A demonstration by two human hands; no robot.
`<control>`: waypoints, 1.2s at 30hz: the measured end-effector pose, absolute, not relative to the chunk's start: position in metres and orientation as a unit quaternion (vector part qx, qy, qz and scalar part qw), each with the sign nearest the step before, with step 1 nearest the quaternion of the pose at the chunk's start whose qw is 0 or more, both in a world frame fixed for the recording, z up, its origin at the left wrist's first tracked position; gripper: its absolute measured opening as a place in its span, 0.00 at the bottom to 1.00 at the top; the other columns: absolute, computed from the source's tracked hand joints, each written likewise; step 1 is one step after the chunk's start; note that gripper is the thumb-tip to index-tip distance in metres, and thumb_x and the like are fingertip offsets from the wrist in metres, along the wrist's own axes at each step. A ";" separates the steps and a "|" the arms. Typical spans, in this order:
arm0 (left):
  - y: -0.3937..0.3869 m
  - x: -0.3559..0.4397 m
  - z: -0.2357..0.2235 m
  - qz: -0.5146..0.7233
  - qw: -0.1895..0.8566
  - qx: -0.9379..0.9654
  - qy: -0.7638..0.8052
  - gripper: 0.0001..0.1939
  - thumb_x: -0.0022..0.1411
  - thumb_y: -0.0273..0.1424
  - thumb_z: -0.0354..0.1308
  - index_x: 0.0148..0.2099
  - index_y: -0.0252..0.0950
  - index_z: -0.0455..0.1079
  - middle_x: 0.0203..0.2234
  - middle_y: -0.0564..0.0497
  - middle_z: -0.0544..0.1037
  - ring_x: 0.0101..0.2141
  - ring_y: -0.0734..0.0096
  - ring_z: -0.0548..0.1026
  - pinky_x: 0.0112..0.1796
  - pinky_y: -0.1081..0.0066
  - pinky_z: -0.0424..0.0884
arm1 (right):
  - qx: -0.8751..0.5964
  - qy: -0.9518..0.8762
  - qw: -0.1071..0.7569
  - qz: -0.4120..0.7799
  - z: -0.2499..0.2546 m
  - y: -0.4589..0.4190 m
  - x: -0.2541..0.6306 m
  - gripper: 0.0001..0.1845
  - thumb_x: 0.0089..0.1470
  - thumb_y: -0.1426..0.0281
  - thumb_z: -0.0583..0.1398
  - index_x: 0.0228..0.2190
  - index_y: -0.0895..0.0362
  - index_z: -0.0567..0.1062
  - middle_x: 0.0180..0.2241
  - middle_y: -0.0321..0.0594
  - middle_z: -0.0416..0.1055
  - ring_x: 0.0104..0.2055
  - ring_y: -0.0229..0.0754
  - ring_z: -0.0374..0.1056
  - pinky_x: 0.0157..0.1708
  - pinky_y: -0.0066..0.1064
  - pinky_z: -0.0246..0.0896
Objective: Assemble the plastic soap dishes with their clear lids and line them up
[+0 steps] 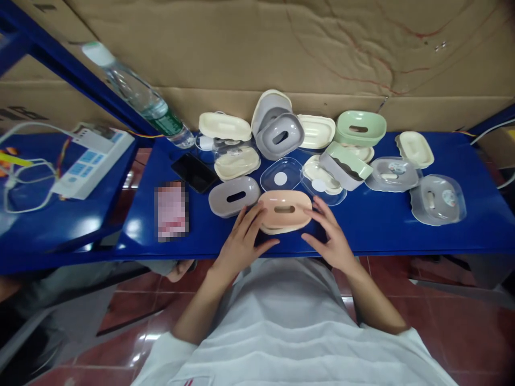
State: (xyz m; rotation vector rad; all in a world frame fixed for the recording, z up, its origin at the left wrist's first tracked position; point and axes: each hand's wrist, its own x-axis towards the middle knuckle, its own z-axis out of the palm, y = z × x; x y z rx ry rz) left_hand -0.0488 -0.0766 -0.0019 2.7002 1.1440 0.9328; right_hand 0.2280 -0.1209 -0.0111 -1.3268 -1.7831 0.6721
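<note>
A peach oval dish with a slot in its middle (pixel 285 209) sits on top of a cream piece (pixel 277 231) at the table's front edge. My left hand (pixel 238 244) is at its left side, fingers spread, with fingertips over the left rim. On the other side my right hand (pixel 332 238) is spread too, its fingertips by the right rim. Neither hand is closed round the dish. A grey slotted dish (pixel 227 197) lies just left of it. Behind are a clear oval lid with a white round sticker (pixel 273 172) and a green-and-grey box (pixel 348 166) tilted over cream pieces.
Grey slotted dishes (pixel 281 136), cream trays (pixel 225 126) and a green dish (pixel 361 127) line the back. Clear-lidded boxes (pixel 438 199) stand right. Leftward are a phone (pixel 194 172), a blurred pink item (pixel 171 210), a water bottle (pixel 140 99) and a power strip (pixel 92 163). Another person's hand (pixel 179 271) shows below.
</note>
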 end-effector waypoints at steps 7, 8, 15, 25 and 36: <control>-0.083 -0.041 0.006 0.262 -0.030 0.884 0.387 0.21 0.72 0.38 0.67 0.62 0.39 0.72 0.59 0.38 0.81 0.55 0.48 0.80 0.60 0.47 0.71 | -0.559 -0.730 0.339 0.198 -0.010 -0.122 0.215 0.28 0.71 0.64 0.61 0.69 0.44 0.68 0.80 0.42 0.43 0.80 0.59 0.44 0.74 0.60 0.55; -0.085 -0.042 0.007 0.256 -0.029 0.887 0.384 0.22 0.71 0.40 0.67 0.62 0.39 0.73 0.59 0.38 0.81 0.56 0.47 0.79 0.59 0.47 0.70 | -0.562 -0.737 0.333 0.177 -0.010 -0.123 0.213 0.28 0.71 0.65 0.61 0.69 0.44 0.67 0.80 0.42 0.41 0.81 0.59 0.43 0.75 0.62 0.54; -0.100 -0.051 -0.006 0.293 -0.040 0.868 0.398 0.19 0.70 0.35 0.69 0.59 0.39 0.72 0.54 0.39 0.81 0.54 0.49 0.79 0.54 0.54 0.77 | -0.490 -0.806 0.283 0.175 -0.004 -0.121 0.218 0.29 0.74 0.72 0.56 0.72 0.45 0.63 0.79 0.44 0.46 0.81 0.54 0.44 0.75 0.57 0.55; -0.103 -0.060 -0.016 0.337 0.107 0.833 0.425 0.33 0.70 0.35 0.68 0.72 0.45 0.62 0.69 0.34 0.63 0.61 0.49 0.76 0.54 0.53 0.83 | -0.430 -0.861 0.232 0.144 0.023 -0.096 0.240 0.21 0.74 0.71 0.57 0.64 0.47 0.73 0.69 0.45 0.68 0.71 0.53 0.64 0.68 0.53 0.65; -0.102 -0.057 -0.010 0.260 0.255 0.849 0.383 0.43 0.70 0.43 0.68 0.78 0.55 0.51 0.74 0.39 0.57 0.63 0.49 0.75 0.58 0.49 0.82 | -0.490 -0.821 0.262 0.135 0.000 -0.147 0.256 0.24 0.72 0.74 0.57 0.65 0.49 0.71 0.71 0.48 0.65 0.76 0.55 0.56 0.70 0.57 0.62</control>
